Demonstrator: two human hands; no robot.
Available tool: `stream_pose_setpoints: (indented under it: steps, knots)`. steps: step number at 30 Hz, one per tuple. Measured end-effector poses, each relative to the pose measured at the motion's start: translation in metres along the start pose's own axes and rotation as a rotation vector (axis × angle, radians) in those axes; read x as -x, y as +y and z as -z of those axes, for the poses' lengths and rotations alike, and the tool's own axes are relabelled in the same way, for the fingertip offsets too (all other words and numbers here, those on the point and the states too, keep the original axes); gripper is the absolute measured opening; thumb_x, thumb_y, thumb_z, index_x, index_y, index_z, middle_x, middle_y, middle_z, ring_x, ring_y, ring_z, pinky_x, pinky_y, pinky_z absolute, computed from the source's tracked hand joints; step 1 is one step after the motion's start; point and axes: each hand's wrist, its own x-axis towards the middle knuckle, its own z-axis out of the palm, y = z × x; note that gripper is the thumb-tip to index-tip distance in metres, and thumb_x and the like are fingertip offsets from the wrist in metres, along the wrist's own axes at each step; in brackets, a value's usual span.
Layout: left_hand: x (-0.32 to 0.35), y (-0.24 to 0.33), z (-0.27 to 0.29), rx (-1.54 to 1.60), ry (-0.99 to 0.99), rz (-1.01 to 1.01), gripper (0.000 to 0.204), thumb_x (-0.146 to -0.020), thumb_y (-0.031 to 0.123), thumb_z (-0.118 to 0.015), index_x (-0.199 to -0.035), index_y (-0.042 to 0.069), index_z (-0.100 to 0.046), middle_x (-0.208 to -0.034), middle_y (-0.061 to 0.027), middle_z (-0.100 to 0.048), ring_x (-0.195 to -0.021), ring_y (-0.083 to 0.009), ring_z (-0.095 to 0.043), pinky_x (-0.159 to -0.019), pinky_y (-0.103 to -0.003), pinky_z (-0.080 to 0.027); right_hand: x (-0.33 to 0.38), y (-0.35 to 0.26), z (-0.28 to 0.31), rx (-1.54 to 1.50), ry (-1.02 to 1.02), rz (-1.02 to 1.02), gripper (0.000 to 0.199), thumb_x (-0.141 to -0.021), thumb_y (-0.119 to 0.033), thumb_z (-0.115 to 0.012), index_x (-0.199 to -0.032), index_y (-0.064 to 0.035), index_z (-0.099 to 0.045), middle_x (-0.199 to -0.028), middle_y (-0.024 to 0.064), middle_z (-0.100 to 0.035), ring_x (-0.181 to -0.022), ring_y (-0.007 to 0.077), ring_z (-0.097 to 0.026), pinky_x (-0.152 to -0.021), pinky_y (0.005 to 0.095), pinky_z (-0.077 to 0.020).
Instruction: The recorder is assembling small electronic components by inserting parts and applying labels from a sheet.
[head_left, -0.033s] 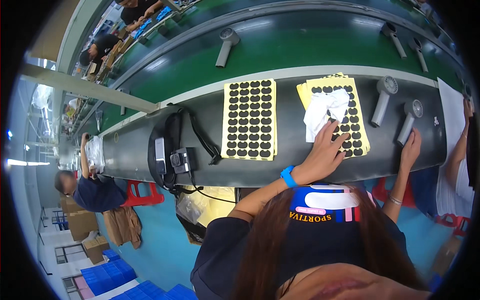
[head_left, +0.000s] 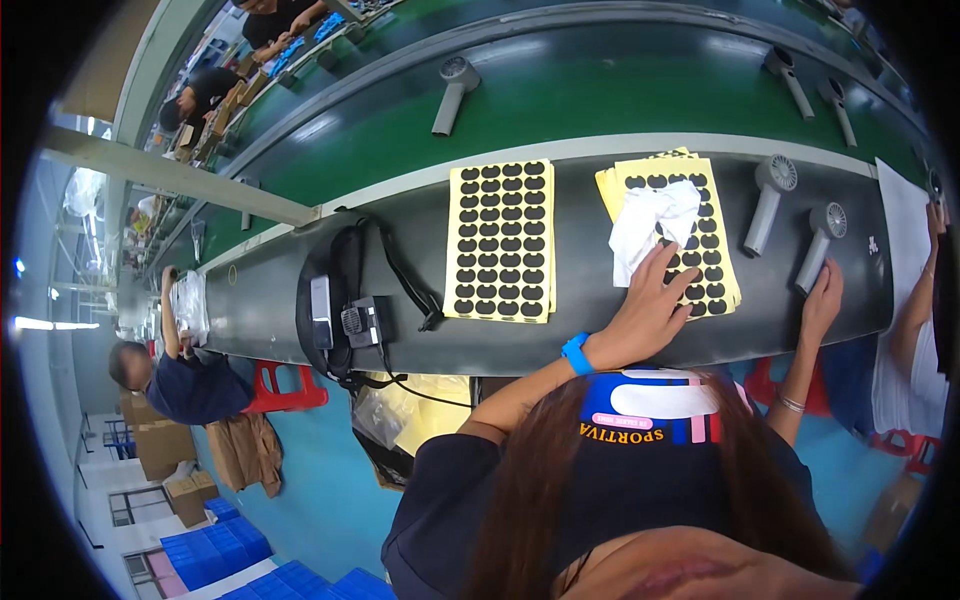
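Note:
My left hand point(head_left: 648, 315) lies with fingers spread on a stack of yellow sheets bearing black oval stickers point(head_left: 712, 268). Its fingertips reach the lower edge of a crumpled white cloth point(head_left: 645, 225) on that stack. At the right, my right hand point(head_left: 824, 300) rests on the worktop, fingers stretched out beside the lower end of a grey handheld fan point(head_left: 819, 250); whether they touch its handle is hard to tell. A second grey handheld fan point(head_left: 767, 210) lies just left of it.
Another stack of sticker sheets point(head_left: 500, 240) lies left of my hands, then a black strapped bag point(head_left: 325, 300) with a device. Behind runs a green conveyor point(head_left: 590, 90) carrying fans, one grey fan point(head_left: 453, 95) among them. A co-worker's arm point(head_left: 912, 300) is at far right.

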Motion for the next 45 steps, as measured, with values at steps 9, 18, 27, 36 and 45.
stream_pose_setpoints:
  steps: [9, 18, 27, 36, 45]
  knots:
    - [-0.011, -0.014, 0.016, 0.014, -0.020, -0.034, 0.045, -0.082, 0.011, -0.061, -0.124, -0.001, -0.048, -0.138, -0.0268, -0.029, -0.129, -0.0460, -0.027, -0.107, -0.049, -0.026, 0.001, -0.013, 0.005, 0.013, 0.013, -0.055, 0.033, -0.098, -0.023, -0.044, -0.113, 0.0021, -0.059, -0.116, 0.0158, -0.060, -0.109, 0.0297, -0.056, -0.095, 0.0335, -0.0404]
    - [0.008, -0.013, 0.037, -0.106, -0.148, -0.110, 0.041, -0.082, 0.011, -0.063, -0.121, 0.002, -0.053, -0.137, -0.0251, -0.036, -0.127, -0.0432, -0.034, -0.105, -0.047, -0.031, -0.001, -0.026, 0.002, 0.002, 0.073, -0.046, 0.033, -0.097, -0.024, -0.045, -0.107, 0.0022, -0.061, -0.116, 0.0166, -0.059, -0.105, 0.0319, -0.058, -0.092, 0.0352, -0.0433]
    - [-0.052, 0.092, 0.218, -0.095, 0.304, -0.369, 0.045, -0.075, 0.022, -0.074, -0.110, -0.003, -0.061, -0.113, -0.0228, -0.061, -0.109, -0.0327, -0.058, -0.090, -0.037, -0.047, 0.012, -0.018, 0.014, 0.026, 0.056, -0.118, 0.032, -0.097, -0.024, -0.046, -0.106, 0.0019, -0.062, -0.116, 0.0165, -0.059, -0.104, 0.0315, -0.058, -0.090, 0.0348, -0.0443]
    - [-0.013, 0.057, 0.350, 0.017, 0.211, -0.631, 0.059, -0.082, 0.027, -0.055, -0.129, -0.008, -0.045, -0.129, -0.0277, -0.048, -0.119, -0.0394, -0.048, -0.096, -0.048, -0.042, -0.007, -0.046, 0.007, -0.079, 0.077, -0.130, 0.031, -0.095, -0.022, -0.051, -0.114, 0.0002, -0.059, -0.114, 0.0174, -0.060, -0.104, 0.0292, -0.059, -0.089, 0.0346, -0.0448]
    - [-0.003, 0.051, 0.303, -0.087, 0.515, -0.743, 0.054, -0.082, 0.024, -0.058, -0.126, -0.006, -0.048, -0.127, -0.0245, -0.051, -0.118, -0.0356, -0.050, -0.092, -0.043, -0.044, -0.010, -0.048, -0.008, -0.293, -0.122, -0.197, 0.070, -0.080, 0.000, -0.062, -0.142, -0.0042, -0.029, -0.131, 0.0242, -0.048, -0.125, 0.0297, -0.047, -0.103, 0.0346, -0.0363]
